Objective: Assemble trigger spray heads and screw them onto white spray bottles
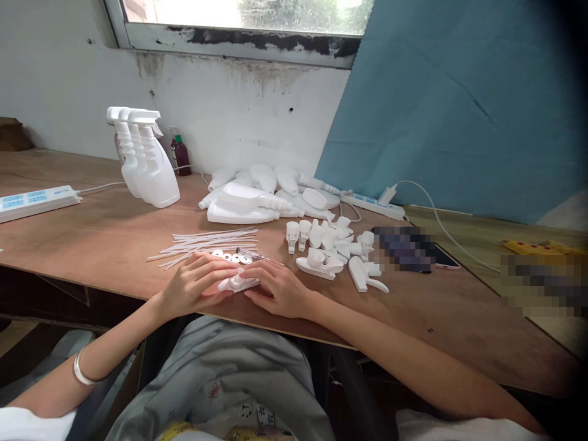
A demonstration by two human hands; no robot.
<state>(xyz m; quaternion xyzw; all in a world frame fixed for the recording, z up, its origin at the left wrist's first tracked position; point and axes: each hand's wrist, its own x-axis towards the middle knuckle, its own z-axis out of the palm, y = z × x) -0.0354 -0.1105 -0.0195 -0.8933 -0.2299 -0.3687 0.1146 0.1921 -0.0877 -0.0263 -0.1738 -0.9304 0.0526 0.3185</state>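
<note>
Near the table's front edge, both hands are closed around a white trigger spray head (239,282). My left hand (196,285) grips its left end, fingers over the top and thumb below. On the other end is my right hand (279,288), its fingers bent and partly covering the piece. Just beyond the fingertips lie several small white ring-shaped discs (233,258) and a thin, clear, dark-tipped tool (250,253) that I cannot identify. Thin white dip tubes (206,242) are spread behind my left hand. More white spray heads (319,263) lie loose to the right.
White bottles (250,205) lie piled at the back. Several upright spray bottles (158,174) stand at back left beside a dark bottle (180,156). Power strips (39,203) sit left and at back right, with cables. A blurred phone (408,250) lies right. Blue cloth (441,122) hangs behind.
</note>
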